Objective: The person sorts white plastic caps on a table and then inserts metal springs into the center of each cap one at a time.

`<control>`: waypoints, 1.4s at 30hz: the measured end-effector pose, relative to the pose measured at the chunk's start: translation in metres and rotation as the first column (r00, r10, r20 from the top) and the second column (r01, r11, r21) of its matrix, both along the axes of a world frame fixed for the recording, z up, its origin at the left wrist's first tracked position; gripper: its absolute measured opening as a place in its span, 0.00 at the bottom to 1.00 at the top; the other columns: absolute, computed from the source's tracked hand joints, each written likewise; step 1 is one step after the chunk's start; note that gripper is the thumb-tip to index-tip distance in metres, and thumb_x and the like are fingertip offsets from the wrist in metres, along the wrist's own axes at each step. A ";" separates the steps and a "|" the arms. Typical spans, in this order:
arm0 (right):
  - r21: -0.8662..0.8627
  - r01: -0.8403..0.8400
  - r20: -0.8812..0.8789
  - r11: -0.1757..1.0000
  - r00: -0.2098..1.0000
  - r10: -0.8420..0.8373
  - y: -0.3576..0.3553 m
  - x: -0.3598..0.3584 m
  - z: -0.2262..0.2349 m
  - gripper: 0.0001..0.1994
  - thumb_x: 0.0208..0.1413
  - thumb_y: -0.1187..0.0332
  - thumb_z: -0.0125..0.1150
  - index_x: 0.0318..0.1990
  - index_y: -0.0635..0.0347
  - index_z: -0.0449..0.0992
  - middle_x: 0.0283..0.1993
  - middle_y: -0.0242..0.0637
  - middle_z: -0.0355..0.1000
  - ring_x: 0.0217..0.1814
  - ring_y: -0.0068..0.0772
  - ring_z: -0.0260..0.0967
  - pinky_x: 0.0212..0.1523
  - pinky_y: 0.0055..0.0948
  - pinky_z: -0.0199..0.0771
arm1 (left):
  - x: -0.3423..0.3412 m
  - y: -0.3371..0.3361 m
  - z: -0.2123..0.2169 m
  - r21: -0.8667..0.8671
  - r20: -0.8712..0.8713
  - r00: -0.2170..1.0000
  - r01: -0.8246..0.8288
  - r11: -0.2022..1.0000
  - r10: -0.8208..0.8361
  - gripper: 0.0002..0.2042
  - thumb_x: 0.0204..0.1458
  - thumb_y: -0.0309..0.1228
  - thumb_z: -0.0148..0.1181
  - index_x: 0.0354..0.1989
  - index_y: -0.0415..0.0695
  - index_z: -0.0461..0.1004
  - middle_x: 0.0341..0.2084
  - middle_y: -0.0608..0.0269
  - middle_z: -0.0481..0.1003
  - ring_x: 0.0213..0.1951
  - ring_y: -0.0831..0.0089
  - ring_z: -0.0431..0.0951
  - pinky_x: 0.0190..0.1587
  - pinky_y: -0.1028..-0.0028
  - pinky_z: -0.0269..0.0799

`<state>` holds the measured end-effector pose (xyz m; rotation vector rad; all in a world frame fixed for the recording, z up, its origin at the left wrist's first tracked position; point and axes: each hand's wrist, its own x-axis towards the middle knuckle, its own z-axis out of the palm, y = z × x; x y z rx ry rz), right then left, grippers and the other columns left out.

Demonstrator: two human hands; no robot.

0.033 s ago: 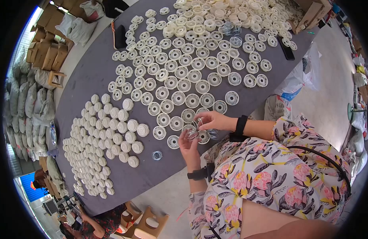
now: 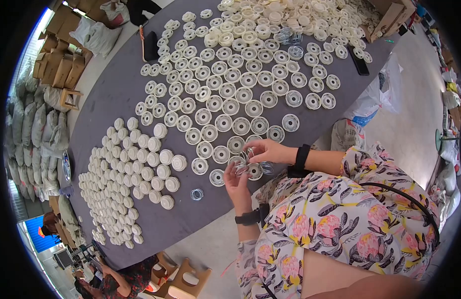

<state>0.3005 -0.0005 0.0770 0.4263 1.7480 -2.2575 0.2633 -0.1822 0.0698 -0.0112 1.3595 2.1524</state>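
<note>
Head view shows our two hands close together above the near edge of the grey counter (image 2: 111, 94). Our left hand (image 2: 237, 183) has its fingers closed around thin wire rings (image 2: 239, 168), and our right hand (image 2: 269, 151) curls its fingertips beside them; we cannot tell how firmly that one grips. More wire coils (image 2: 266, 168) lie just below our right wrist. Cream discs (image 2: 225, 107) spread beneath and beyond our fingers, rounded white caps (image 2: 154, 144) cluster to the left, and a loose coil (image 2: 192, 194) sits near the caps.
</note>
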 end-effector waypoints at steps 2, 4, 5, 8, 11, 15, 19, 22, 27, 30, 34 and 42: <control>-0.025 0.018 -0.021 1.000 1.000 -0.018 0.000 0.000 0.003 0.22 0.47 0.67 0.61 0.52 0.55 0.68 0.38 0.31 0.68 0.40 0.20 0.64 0.43 0.23 0.65 | -0.001 0.001 -0.001 -0.048 -0.008 1.000 -0.013 0.999 0.013 0.21 0.49 0.18 0.51 0.53 0.39 0.59 0.45 0.58 0.67 0.43 0.70 0.71 0.42 0.73 0.72; -0.039 0.016 -0.011 0.999 1.000 -0.016 0.000 0.000 0.002 0.22 0.47 0.67 0.61 0.52 0.55 0.68 0.38 0.31 0.67 0.41 0.21 0.64 0.44 0.23 0.65 | -0.002 0.002 -0.001 -0.040 -0.048 0.996 -0.077 0.996 0.075 0.22 0.48 0.17 0.52 0.53 0.39 0.59 0.45 0.58 0.67 0.42 0.71 0.72 0.41 0.74 0.71; -0.054 0.014 0.000 0.998 1.000 -0.014 0.001 0.000 0.003 0.22 0.47 0.68 0.61 0.52 0.55 0.68 0.39 0.31 0.67 0.41 0.21 0.64 0.45 0.24 0.65 | -0.002 0.001 -0.001 -0.040 -0.049 0.996 -0.077 0.996 0.075 0.22 0.48 0.17 0.52 0.53 0.39 0.59 0.45 0.58 0.67 0.42 0.71 0.72 0.41 0.74 0.71; -0.009 -0.028 -0.035 1.000 0.999 0.028 0.000 0.001 0.008 0.22 0.47 0.67 0.61 0.51 0.55 0.68 0.38 0.32 0.68 0.41 0.21 0.64 0.44 0.23 0.65 | -0.003 -0.001 0.000 -0.049 -0.091 0.991 -0.101 0.994 0.096 0.22 0.47 0.17 0.54 0.53 0.38 0.60 0.44 0.59 0.67 0.42 0.72 0.71 0.44 0.75 0.69; 0.010 -0.113 -0.022 0.994 0.993 0.113 -0.001 0.001 0.002 0.21 0.47 0.65 0.61 0.51 0.55 0.69 0.37 0.33 0.69 0.40 0.21 0.64 0.43 0.22 0.64 | -0.005 -0.002 0.006 -0.117 -0.164 0.983 -0.108 0.987 0.088 0.22 0.46 0.17 0.56 0.52 0.37 0.61 0.44 0.60 0.67 0.43 0.74 0.70 0.46 0.75 0.67; 0.039 -0.169 -0.036 0.985 0.985 0.170 0.000 0.002 -0.004 0.21 0.48 0.62 0.60 0.51 0.55 0.69 0.35 0.33 0.70 0.38 0.21 0.64 0.41 0.22 0.64 | -0.011 -0.004 0.008 -0.172 -0.222 0.974 -0.090 0.981 0.051 0.22 0.46 0.17 0.56 0.51 0.36 0.62 0.43 0.60 0.68 0.43 0.74 0.69 0.47 0.75 0.66; 0.060 -0.254 0.014 0.965 0.967 0.253 0.001 -0.001 -0.002 0.21 0.49 0.63 0.60 0.51 0.57 0.69 0.32 0.30 0.69 0.35 0.19 0.64 0.38 0.22 0.65 | -0.013 -0.004 0.010 -0.149 -0.211 0.976 -0.087 0.985 0.055 0.22 0.46 0.17 0.56 0.51 0.35 0.62 0.42 0.59 0.68 0.43 0.74 0.69 0.47 0.75 0.66; 0.114 -0.274 0.020 0.955 0.962 0.274 0.001 -0.001 0.001 0.22 0.48 0.62 0.61 0.51 0.57 0.68 0.31 0.29 0.69 0.35 0.19 0.64 0.37 0.22 0.65 | -0.015 -0.003 0.009 -0.135 -0.224 0.972 -0.096 0.986 0.064 0.20 0.47 0.18 0.56 0.50 0.35 0.63 0.42 0.59 0.69 0.41 0.76 0.69 0.43 0.76 0.68; 0.162 -0.085 -0.163 0.983 0.980 0.112 -0.002 0.001 -0.007 0.23 0.46 0.59 0.63 0.50 0.52 0.68 0.33 0.30 0.68 0.35 0.22 0.64 0.37 0.24 0.65 | -0.015 -0.004 -0.002 -0.182 -0.039 0.997 -0.076 0.980 0.070 0.16 0.51 0.23 0.53 0.49 0.36 0.65 0.37 0.61 0.71 0.32 0.77 0.72 0.32 0.78 0.69; 0.426 -0.046 -0.155 0.904 0.980 0.123 -0.001 -0.006 0.007 0.23 0.44 0.58 0.63 0.50 0.49 0.67 0.35 0.33 0.68 0.36 0.26 0.66 0.38 0.26 0.66 | -0.018 -0.011 -0.005 -0.119 0.213 0.977 0.054 0.991 -0.027 0.14 0.54 0.30 0.51 0.47 0.39 0.67 0.34 0.64 0.72 0.27 0.78 0.71 0.25 0.80 0.66; 0.707 0.002 -0.212 0.708 0.954 0.209 0.000 -0.006 0.011 0.23 0.44 0.59 0.62 0.50 0.47 0.67 0.36 0.36 0.68 0.35 0.37 0.69 0.36 0.33 0.69 | -0.015 -0.010 -0.002 0.112 0.496 0.839 0.192 0.975 -0.222 0.13 0.56 0.39 0.46 0.40 0.43 0.69 0.30 0.67 0.72 0.23 0.79 0.69 0.22 0.82 0.62; 0.885 -0.045 -0.132 0.463 0.930 0.342 0.000 -0.002 0.020 0.22 0.43 0.56 0.62 0.48 0.44 0.67 0.31 0.32 0.67 0.31 0.36 0.70 0.29 0.33 0.70 | -0.018 -0.004 0.002 0.051 0.554 0.830 0.050 0.997 -0.071 0.14 0.55 0.40 0.47 0.41 0.42 0.66 0.27 0.64 0.71 0.23 0.75 0.71 0.23 0.79 0.67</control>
